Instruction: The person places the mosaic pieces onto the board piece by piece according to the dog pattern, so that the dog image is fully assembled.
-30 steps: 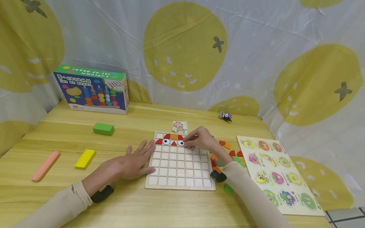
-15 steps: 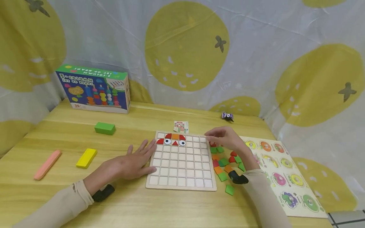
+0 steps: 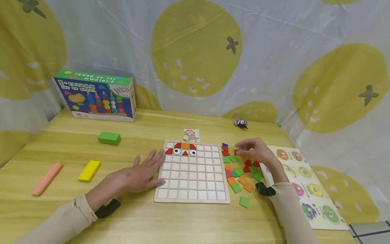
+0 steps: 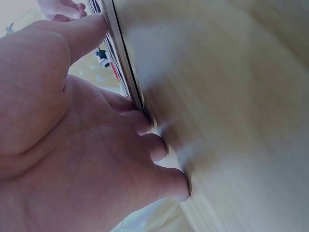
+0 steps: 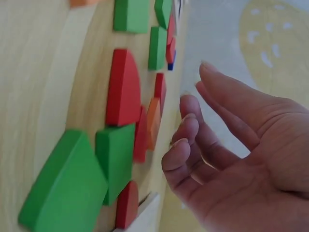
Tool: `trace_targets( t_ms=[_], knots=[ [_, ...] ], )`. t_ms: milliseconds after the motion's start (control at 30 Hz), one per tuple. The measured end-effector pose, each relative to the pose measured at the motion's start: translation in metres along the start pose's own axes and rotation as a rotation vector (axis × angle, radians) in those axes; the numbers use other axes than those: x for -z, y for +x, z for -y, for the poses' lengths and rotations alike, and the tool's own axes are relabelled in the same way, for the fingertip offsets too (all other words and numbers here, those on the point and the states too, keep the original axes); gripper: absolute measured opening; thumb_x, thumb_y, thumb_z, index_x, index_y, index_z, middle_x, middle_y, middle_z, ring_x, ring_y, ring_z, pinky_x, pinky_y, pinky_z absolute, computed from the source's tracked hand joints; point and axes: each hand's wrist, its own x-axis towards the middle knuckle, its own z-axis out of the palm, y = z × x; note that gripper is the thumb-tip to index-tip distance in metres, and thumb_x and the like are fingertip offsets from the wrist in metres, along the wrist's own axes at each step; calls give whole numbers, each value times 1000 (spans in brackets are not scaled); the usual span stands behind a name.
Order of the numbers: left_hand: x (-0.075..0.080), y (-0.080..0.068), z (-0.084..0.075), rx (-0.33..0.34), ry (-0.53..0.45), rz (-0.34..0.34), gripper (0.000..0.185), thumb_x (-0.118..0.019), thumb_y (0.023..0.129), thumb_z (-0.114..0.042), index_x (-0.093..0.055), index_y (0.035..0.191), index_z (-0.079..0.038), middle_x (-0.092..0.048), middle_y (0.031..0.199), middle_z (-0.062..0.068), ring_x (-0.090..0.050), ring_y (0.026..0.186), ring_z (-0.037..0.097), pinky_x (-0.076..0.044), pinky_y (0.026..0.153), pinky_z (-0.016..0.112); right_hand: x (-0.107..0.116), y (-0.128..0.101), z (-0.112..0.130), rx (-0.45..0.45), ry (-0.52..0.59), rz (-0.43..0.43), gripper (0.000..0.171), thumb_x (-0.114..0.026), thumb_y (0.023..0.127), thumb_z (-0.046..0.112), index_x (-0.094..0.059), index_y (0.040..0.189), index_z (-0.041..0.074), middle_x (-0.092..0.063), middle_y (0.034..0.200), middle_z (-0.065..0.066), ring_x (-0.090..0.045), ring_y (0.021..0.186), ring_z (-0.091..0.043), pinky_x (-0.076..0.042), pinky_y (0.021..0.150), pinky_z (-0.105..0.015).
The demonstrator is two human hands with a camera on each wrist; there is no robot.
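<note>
A wooden grid board (image 3: 184,176) lies on the table. Red curved pieces, an orange square (image 3: 185,146), a red triangle (image 3: 185,153) and two round eye pieces (image 3: 193,153) fill cells in its top two rows. My left hand (image 3: 141,174) lies with spread fingers along the board's left edge, thumb and fingertips at the rim. To the right of the board, my right hand (image 3: 257,150) hovers over loose coloured pieces, fingers loosely bent and nothing between them. Below it in the right wrist view are a red quarter-round piece (image 5: 123,89) and green pieces (image 5: 65,186).
A small picture card (image 3: 191,135) lies behind the board. A fruit puzzle board (image 3: 317,206) is at the right, a toy box (image 3: 97,98) at the back left. A green block (image 3: 109,138), yellow block (image 3: 89,170) and pink stick (image 3: 47,179) lie left.
My right hand has left the eye piece in the second row and moved right, over the loose pieces. The left hand has stayed at the board's edge.
</note>
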Motion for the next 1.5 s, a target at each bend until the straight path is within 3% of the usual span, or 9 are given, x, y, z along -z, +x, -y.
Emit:
trace_targets(
  t_ms=[100, 200, 567, 967, 1233, 1500],
  knots=[
    [2, -2, -3, 10, -3, 1, 92, -59, 110, -47, -12, 171, 3, 2, 180, 22, 6, 164, 50, 7, 117, 84, 5, 0, -6, 2, -25, 17, 28, -81, 98, 9, -78, 123, -3, -75, 101, -14, -65, 85, -27, -55, 65, -31],
    [-2, 1, 6, -4, -2, -11, 94, -59, 109, -51, -11, 171, 2, 2, 180, 21, 7, 164, 50, 8, 116, 85, 12, -3, -14, 10, -51, 52, 24, -83, 95, 6, -79, 117, -4, -76, 99, -14, -63, 81, -21, -54, 67, -29],
    [-8, 5, 16, -45, -21, -22, 97, -53, 109, -61, -11, 172, -1, 4, 181, 19, 9, 164, 48, 9, 114, 86, 28, -18, -28, -13, -28, 137, 22, -87, 90, 4, -80, 108, -6, -74, 94, -11, -61, 79, -16, -54, 71, -24],
    [-5, 2, 9, -31, -24, -13, 96, -56, 109, -56, -11, 172, 1, 3, 181, 20, 7, 164, 49, 9, 115, 86, 25, -20, -27, -118, -69, 173, 15, -89, 89, 7, -81, 98, -2, -75, 88, -4, -61, 76, -15, -51, 66, -26],
    [-11, 7, 16, -29, 11, -23, 97, -54, 109, -60, -10, 172, -1, 3, 181, 18, 8, 165, 47, 7, 116, 86, 29, -22, -29, -44, 1, 238, 15, -86, 90, 1, -79, 101, -7, -73, 86, -6, -58, 73, -15, -52, 66, -25],
    [-16, 13, 29, -34, 9, -34, 99, -51, 108, -65, -9, 173, -4, 5, 182, 15, 10, 165, 45, 8, 116, 86, 23, -15, -25, 16, -2, 258, 17, -89, 87, 0, -78, 98, -7, -67, 77, -4, -53, 67, -12, -47, 62, -23]
  ],
)
